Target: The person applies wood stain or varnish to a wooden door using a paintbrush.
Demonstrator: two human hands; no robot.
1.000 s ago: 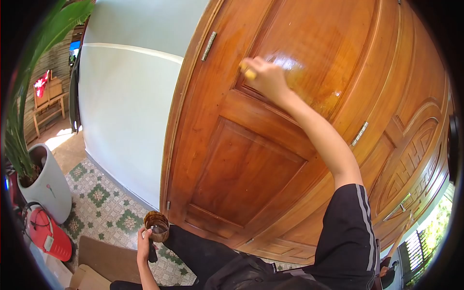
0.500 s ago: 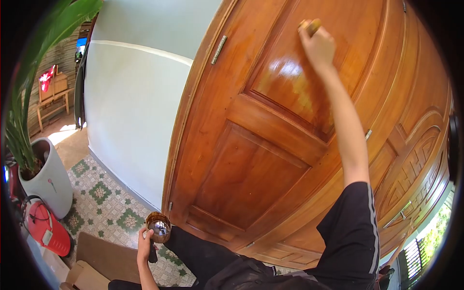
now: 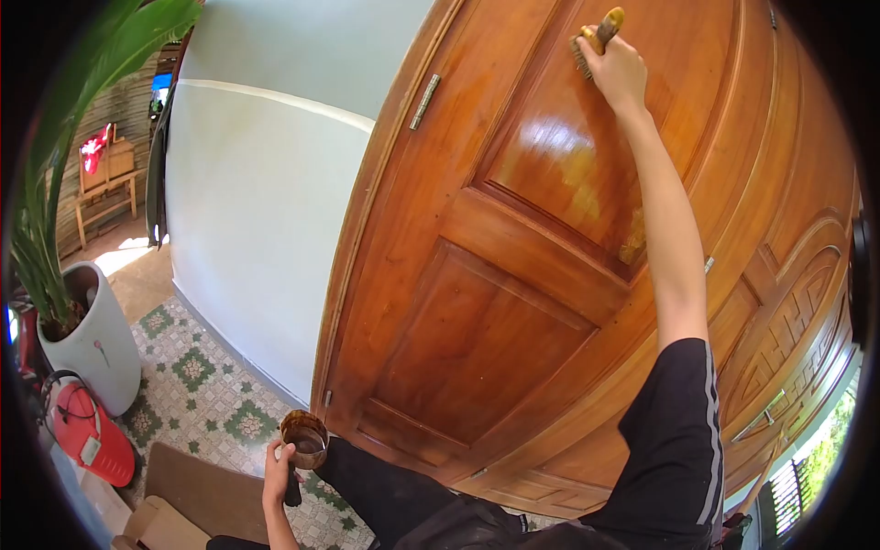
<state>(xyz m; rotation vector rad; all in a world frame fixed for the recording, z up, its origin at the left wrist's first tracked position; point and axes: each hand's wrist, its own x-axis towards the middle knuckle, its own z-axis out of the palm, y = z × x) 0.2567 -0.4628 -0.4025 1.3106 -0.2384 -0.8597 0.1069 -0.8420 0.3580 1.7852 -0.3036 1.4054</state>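
In right hand (image 3: 620, 77), brush (image 3: 605, 32), bristles door-side

No text, brand or number can be read; on the white pot (image 3: 116, 380) there is one small dark mark (image 3: 100, 347), but it is too small to tell what it is; on the black clothing (image 3: 403, 486) there is a small pale tag (image 3: 523, 523), and its writing, if any, is not readable; the carved pattern (image 3: 796, 316) on the wooden door (image 3: 775, 188) gives no readable word.
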